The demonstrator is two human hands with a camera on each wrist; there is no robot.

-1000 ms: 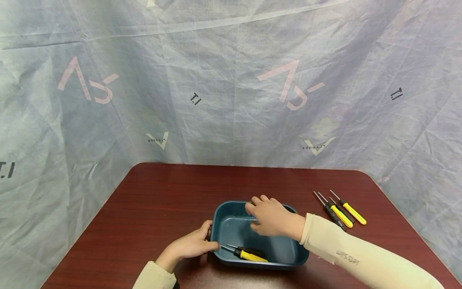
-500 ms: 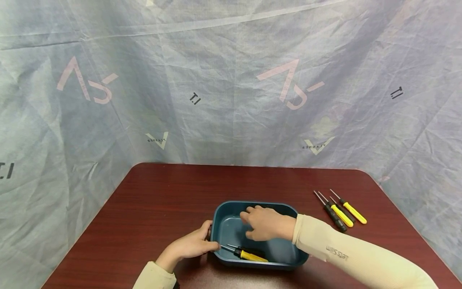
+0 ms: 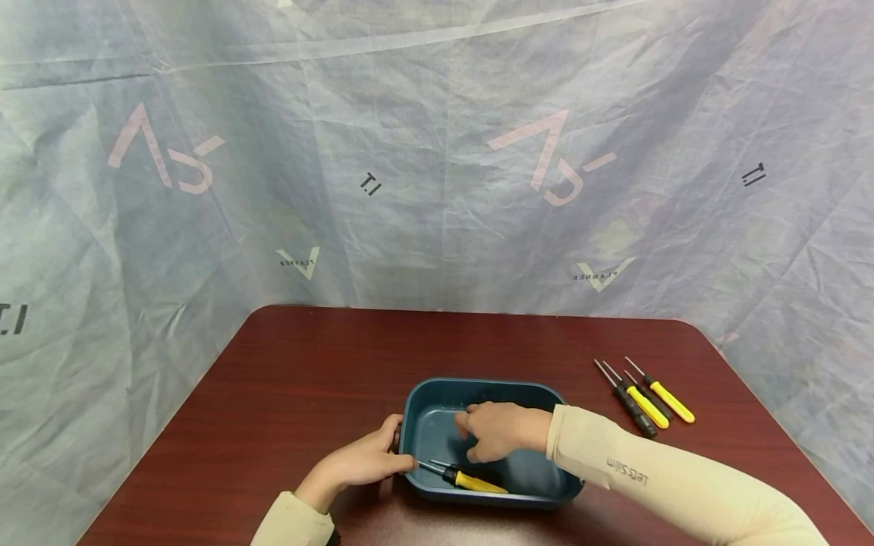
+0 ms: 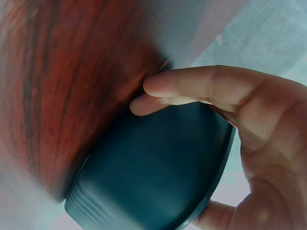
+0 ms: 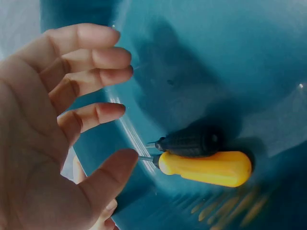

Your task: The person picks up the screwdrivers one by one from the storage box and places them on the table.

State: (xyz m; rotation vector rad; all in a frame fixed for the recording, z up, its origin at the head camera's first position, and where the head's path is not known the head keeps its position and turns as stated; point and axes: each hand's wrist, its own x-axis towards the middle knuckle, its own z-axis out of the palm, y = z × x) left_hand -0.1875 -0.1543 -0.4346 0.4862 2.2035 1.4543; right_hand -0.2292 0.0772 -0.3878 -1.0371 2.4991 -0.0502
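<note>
We see the left hand [image 3: 358,459] gripping the blue bin's [image 3: 539,464] end wall; the right hand [image 3: 504,432], empty, fingers parted, hovers inside, near 2 screwdrivers [image 5: 211,171] on its floor.

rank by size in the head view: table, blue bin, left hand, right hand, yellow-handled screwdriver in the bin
1. Table
2. Blue bin
3. Left hand and right hand: too alike to rank
4. Yellow-handled screwdriver in the bin
</note>
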